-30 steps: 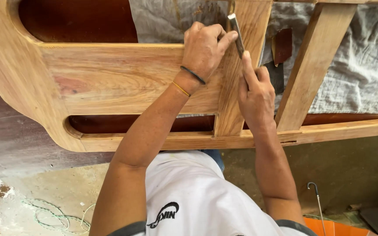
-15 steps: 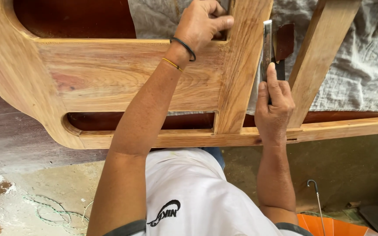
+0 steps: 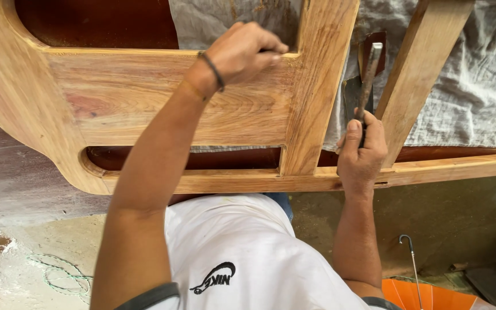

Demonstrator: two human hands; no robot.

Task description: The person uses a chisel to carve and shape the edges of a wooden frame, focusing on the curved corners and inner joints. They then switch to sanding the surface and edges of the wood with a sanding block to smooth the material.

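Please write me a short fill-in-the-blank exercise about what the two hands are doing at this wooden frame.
1. The right hand grips a slim dark metal ____.
2. The left hand rests on the top edge of the wide light-brown wooden ____ of the frame.
3. Behind the curved wooden frame hangs a crumpled ____ cloth.
4. The left wrist wears a thin ____ band.

Missing words: tool; panel; grey; black

Left hand (image 3: 247,53) fisted, right hand (image 3: 361,154) clenched upright.
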